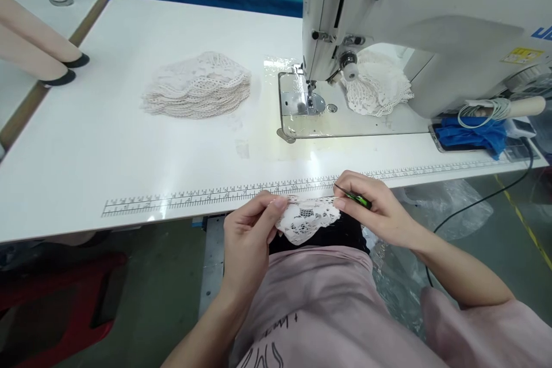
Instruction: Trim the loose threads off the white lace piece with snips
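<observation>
A piece of white lace (307, 219) is stretched between my two hands just over the table's front edge. My left hand (254, 230) pinches its left end between thumb and fingers. Its right end is pinched in my right hand (371, 204). That same hand also carries a small green-and-black pointed tool (359, 198), partly covered by the fingers; its exact kind does not show. Along the table edge, right behind the lace, runs a printed ruler strip (215, 195).
A stack of lace pieces (198, 89) lies on the white table (129, 155). The sewing machine (414, 17) stands at the right, with more lace (375, 89) under its arm. A phone and blue cloth (470, 132) lie near the right end. A red stool (86, 310) stands below left.
</observation>
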`<state>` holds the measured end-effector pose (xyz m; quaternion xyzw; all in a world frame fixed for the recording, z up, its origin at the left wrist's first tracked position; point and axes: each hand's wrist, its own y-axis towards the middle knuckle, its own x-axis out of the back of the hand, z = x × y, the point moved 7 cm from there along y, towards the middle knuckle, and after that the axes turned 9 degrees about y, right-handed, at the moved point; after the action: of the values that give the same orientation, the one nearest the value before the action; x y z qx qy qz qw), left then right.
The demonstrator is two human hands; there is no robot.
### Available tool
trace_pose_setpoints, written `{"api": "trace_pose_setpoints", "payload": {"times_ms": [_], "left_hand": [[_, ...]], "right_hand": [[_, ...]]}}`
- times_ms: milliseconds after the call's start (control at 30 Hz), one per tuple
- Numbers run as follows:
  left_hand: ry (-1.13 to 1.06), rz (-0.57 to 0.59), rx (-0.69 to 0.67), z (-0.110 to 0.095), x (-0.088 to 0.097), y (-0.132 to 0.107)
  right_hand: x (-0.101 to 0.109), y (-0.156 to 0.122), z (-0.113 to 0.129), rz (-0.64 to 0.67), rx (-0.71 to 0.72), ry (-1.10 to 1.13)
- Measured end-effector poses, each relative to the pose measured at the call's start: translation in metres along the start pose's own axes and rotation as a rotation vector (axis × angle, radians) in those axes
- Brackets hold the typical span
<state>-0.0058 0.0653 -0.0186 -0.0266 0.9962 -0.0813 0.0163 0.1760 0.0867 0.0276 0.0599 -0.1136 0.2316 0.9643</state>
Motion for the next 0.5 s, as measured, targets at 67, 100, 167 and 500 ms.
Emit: {"api": "trace_pose_setpoints", "payload": {"times_ms": [67,100,167,500], "left_hand": [[0.012,0.012,-0.012,0.0,0.0,0.001],[0.025,0.023,-0.014,0.0,0.0,0.001],[0.042,0.049,-0.011,0.0,-0.003,0.001],[-0.013,0.04,0.06,0.002,-0.009,0.0]], "right_hand": [[0.0,0.001,0.0,-0.004,0.003,0.015],[0.0,0.002,0.0,-0.004,-0.004,0.029],[-0.003,0.005,-0.003,0.013,-0.047,0.069],[-0.016,0.011,-0.02,-0.001,-0.185,0.194]]}}
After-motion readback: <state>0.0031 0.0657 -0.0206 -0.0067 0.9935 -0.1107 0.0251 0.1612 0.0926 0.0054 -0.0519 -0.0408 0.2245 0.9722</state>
